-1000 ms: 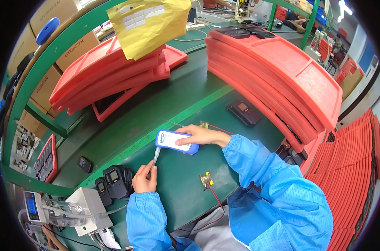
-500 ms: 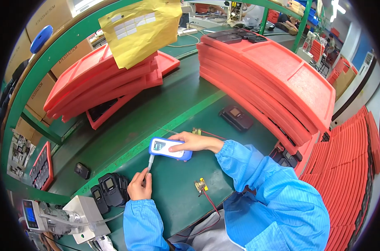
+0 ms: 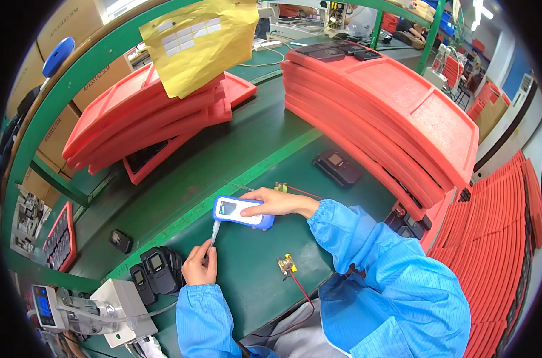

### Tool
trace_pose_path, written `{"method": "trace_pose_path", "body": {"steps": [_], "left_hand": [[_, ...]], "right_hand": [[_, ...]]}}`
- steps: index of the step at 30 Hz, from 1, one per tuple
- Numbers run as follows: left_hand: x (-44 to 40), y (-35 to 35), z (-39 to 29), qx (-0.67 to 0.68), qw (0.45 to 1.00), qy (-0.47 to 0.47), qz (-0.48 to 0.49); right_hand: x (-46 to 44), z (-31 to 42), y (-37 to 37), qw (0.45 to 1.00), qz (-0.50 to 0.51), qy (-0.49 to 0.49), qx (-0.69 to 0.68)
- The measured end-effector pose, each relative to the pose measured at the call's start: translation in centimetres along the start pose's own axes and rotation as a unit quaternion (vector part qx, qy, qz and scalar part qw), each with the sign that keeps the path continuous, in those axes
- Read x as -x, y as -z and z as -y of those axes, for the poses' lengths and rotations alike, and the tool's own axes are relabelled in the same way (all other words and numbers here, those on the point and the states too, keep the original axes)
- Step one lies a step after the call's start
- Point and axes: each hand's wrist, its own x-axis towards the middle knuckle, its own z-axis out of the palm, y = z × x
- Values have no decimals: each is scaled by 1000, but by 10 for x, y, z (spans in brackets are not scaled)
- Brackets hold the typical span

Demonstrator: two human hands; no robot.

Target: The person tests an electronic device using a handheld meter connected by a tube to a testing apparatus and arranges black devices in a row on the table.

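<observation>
My right hand [image 3: 272, 203] is closed around a blue-and-white handheld meter [image 3: 246, 212] with a small lit screen, its thumb resting on the front. A pale tube end [image 3: 215, 230] meets the meter's lower left corner. My left hand [image 3: 200, 264] pinches that tube end from below. A small circuit board [image 3: 287, 264] with yellow parts and red-and-black wires lies on the green bench to the right of my left hand. Another small board [image 3: 280, 187] with a red wire lies just beyond my right hand.
Red tray stacks stand at the back left [image 3: 145, 119] and right [image 3: 378, 113]. Several black devices [image 3: 157, 268] stand by a white box [image 3: 123, 304] and a machine with a blue display [image 3: 43, 305]. One black device [image 3: 120, 241] lies on the green belt [image 3: 163, 203]; another [image 3: 338, 167] lies right.
The lone black device at the left has shifted slightly to the right, as has the small red tray near it. Both my hands, the meter and the tube end stay in place.
</observation>
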Motion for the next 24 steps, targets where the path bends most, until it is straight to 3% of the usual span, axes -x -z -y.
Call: {"method": "trace_pose_path", "body": {"steps": [24], "left_hand": [[0, 1, 0, -9, 1000, 1, 1]], "right_hand": [[3, 5, -2, 1000, 8, -13, -24]]}}
